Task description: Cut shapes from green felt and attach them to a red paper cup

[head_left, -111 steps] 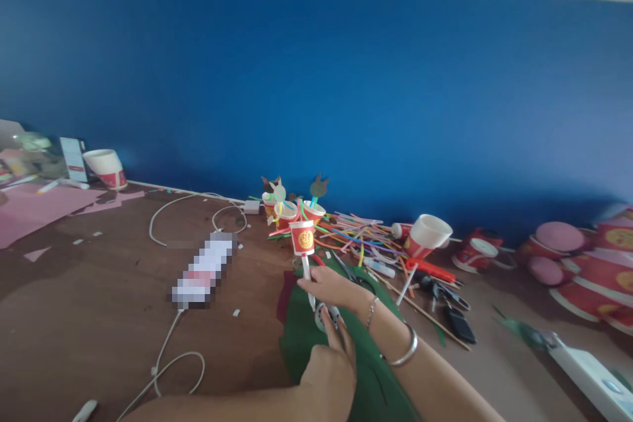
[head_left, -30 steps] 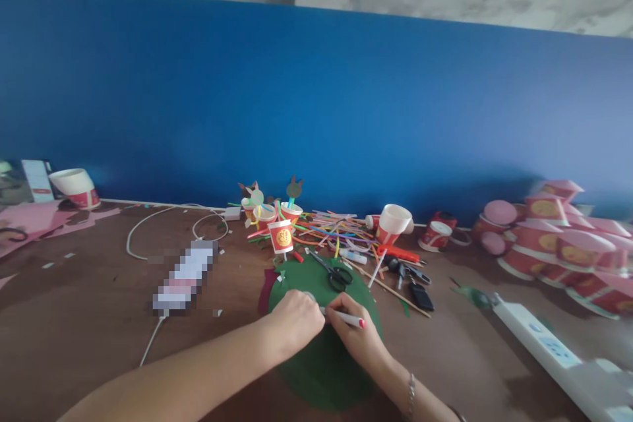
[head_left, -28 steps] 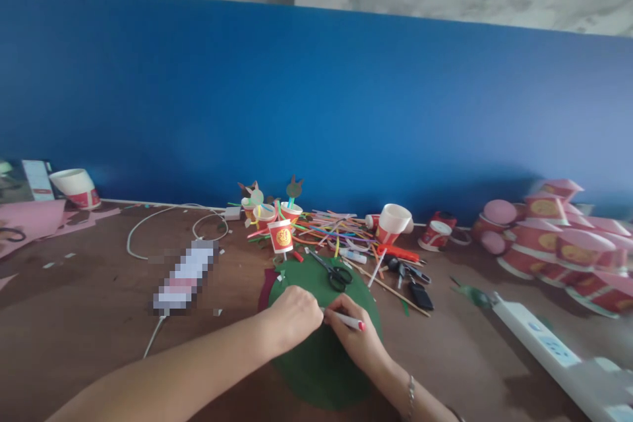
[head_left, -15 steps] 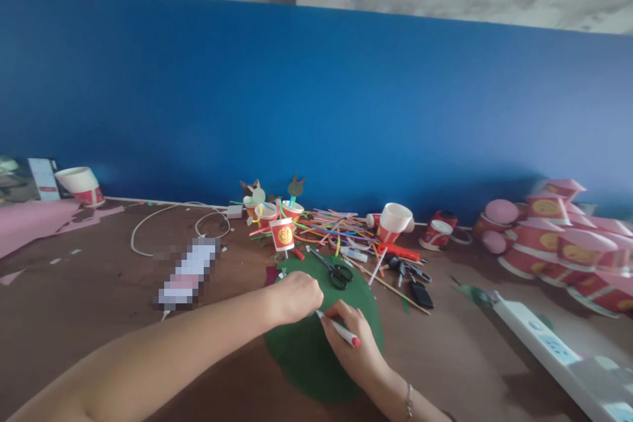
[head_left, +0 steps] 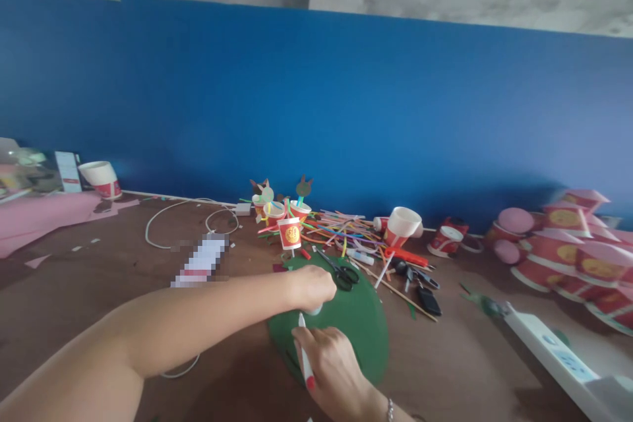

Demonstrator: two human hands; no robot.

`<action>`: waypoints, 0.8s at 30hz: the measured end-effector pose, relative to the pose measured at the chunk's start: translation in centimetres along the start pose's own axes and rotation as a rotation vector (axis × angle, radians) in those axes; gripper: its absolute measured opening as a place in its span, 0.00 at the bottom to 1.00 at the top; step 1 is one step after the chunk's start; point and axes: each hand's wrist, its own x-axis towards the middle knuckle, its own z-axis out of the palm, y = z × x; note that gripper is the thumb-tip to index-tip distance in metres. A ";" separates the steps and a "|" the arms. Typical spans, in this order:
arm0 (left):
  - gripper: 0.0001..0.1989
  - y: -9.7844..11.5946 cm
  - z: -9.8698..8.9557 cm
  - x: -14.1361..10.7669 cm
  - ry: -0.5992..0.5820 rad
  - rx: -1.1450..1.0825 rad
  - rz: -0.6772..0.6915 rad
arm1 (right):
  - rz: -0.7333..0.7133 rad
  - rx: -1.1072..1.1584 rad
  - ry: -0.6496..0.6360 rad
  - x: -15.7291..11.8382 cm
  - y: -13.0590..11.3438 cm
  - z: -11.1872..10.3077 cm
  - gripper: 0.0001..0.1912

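Observation:
A round green sheet (head_left: 363, 326) lies on the brown table in front of me. My left hand (head_left: 312, 287) is closed and pressed down near its upper part, over a small pale round thing (head_left: 315, 310) that is mostly hidden. In my right hand (head_left: 329, 359) is a white marker with a red end (head_left: 305, 357), its tip pointing away from me, just below my left hand. Black-handled scissors (head_left: 343, 275) rest on the sheet's top edge, beyond my left hand.
Paper cups with animal cut-outs (head_left: 289, 234), colored sticks (head_left: 341, 227), a white-red cup (head_left: 401, 227) and keys (head_left: 428, 300) stand or lie behind the sheet. Right: power strip (head_left: 548, 346), cup pile (head_left: 593, 260). Left: blurred phone (head_left: 205, 257), pink paper (head_left: 47, 217).
My right hand with the marker has moved left and nearer to me, and the marker has turned to stand steeper in view. My left arm has swung a little. The whole view has shifted slightly.

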 end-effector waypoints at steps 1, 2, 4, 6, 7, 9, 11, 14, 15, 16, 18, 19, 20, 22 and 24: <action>0.08 0.0 -0.2 0.0 -0.016 -0.002 0.000 | 0.021 -0.013 -0.010 0.3 -0.2 0.2 0.20; 0.08 0.1 -0.4 0.0 -0.028 -0.001 0.001 | 0.033 -0.024 -0.012 0.5 -0.4 0.3 0.21; 0.09 0.1 -0.6 -0.1 -0.037 0.002 0.001 | 0.050 -0.040 -0.013 1.1 -0.8 0.6 0.20; 0.09 0.1 -0.5 -0.1 -0.038 0.000 0.000 | 0.064 -0.053 -0.020 1.5 -1.0 0.7 0.19; 0.09 0.1 -0.5 -0.1 -0.037 -0.002 -0.001 | 0.070 -0.057 -0.023 1.6 -1.0 0.8 0.19; 0.09 0.1 -0.3 -0.1 -0.031 -0.010 0.003 | 0.091 -0.066 -0.022 1.9 -1.1 0.8 0.19; 0.09 0.0 -0.2 0.0 -0.024 -0.014 0.011 | 0.108 -0.072 -0.025 2.0 -1.1 0.8 0.19; 0.09 0.0 0.1 0.1 -0.017 -0.005 0.020 | 0.120 -0.082 -0.038 2.2 -1.2 0.8 0.18; 0.08 0.0 0.1 0.1 -0.014 -0.001 0.020 | 0.123 -0.085 -0.045 2.2 -1.2 0.8 0.18; 0.08 0.0 0.2 0.1 -0.010 0.002 0.022 | 0.127 -0.088 -0.051 2.3 -1.2 0.8 0.18; 0.08 0.0 0.3 0.1 -0.003 0.003 0.022 | 0.137 -0.095 -0.058 2.4 -1.2 0.9 0.18; 0.08 0.0 0.3 0.2 0.002 0.001 0.021 | 0.139 -0.099 -0.055 2.4 -1.3 0.9 0.18; 0.08 0.0 0.3 0.2 0.006 0.000 0.021 | 0.140 -0.101 -0.047 2.5 -1.3 0.9 0.17; 0.08 0.0 0.3 0.2 0.004 0.001 0.020 | 0.135 -0.098 -0.028 2.4 -1.2 1.0 0.16; 0.08 0.0 0.3 0.1 -0.003 0.008 0.021 | 0.129 -0.089 -0.014 2.3 -1.1 1.1 0.15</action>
